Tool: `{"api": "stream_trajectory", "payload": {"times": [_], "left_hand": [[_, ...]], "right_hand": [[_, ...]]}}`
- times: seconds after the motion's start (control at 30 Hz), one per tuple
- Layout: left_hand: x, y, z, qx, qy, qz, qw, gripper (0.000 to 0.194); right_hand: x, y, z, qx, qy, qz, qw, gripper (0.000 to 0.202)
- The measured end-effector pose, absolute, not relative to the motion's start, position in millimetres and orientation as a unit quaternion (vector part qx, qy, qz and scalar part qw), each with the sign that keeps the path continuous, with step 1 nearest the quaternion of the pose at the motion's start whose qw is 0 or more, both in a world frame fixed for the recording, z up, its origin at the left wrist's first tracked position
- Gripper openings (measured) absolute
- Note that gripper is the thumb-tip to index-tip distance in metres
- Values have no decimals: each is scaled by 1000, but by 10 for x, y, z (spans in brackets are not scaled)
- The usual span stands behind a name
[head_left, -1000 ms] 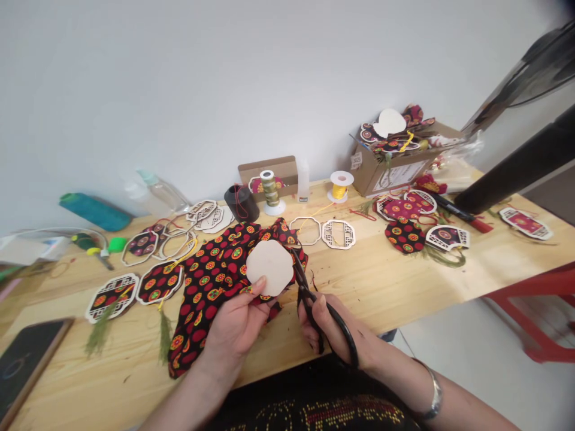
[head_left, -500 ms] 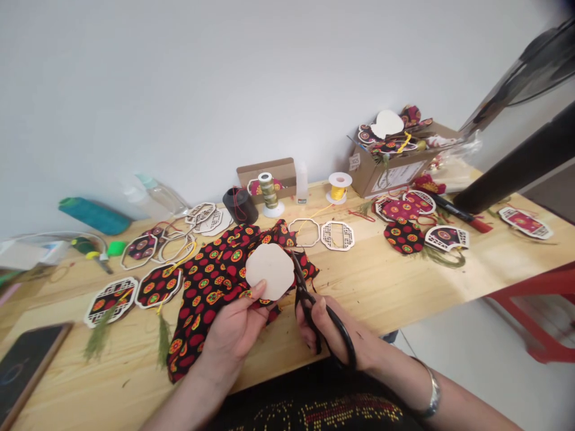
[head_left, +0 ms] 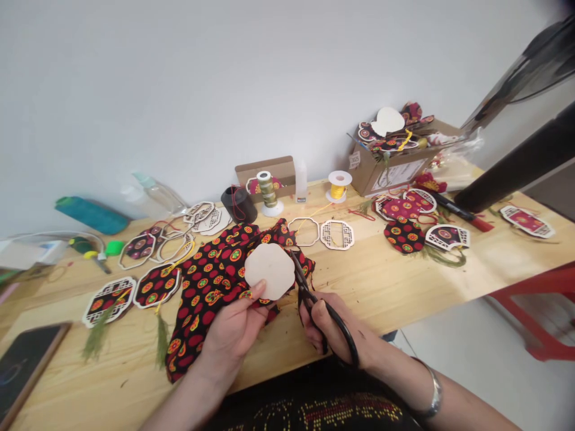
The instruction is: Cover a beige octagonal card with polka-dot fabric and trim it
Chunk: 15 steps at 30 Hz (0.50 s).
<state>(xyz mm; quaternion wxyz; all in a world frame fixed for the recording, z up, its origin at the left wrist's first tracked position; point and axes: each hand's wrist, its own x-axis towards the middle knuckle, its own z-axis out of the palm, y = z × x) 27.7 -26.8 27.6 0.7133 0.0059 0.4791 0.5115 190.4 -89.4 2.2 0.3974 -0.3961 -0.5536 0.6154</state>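
While the left hand (head_left: 236,329) pinched the white card (head_left: 269,272) and patterned cloth (head_left: 197,293), thumb on top and fingers beneath, the right hand (head_left: 326,320) was wrapped around the handles of the scissors (head_left: 304,291)! Both forearms slanted inward from the lower corners, meeting over the table (head_left: 359,281). Blades pointed up and leftward, away from the body, just beside the card's right edge; whether they gripped cloth was hard to tell.

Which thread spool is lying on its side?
The teal spool, leftmost of them; the black spool, olive spool and yellow spool stand upright.
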Motion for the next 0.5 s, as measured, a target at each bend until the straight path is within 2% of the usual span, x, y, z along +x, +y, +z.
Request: {"api": "stream_trajectory", "payload": {"times": [0.27,0.5], "left_hand": [[251,-268,253,12,461,523,717,62],[249,-273,242,27,458,532,711,61]], "right_hand": [[1943,-897,38,-423,-557,613,369,51],[2009,-928,192,-436,-558,621,334,57]]}}
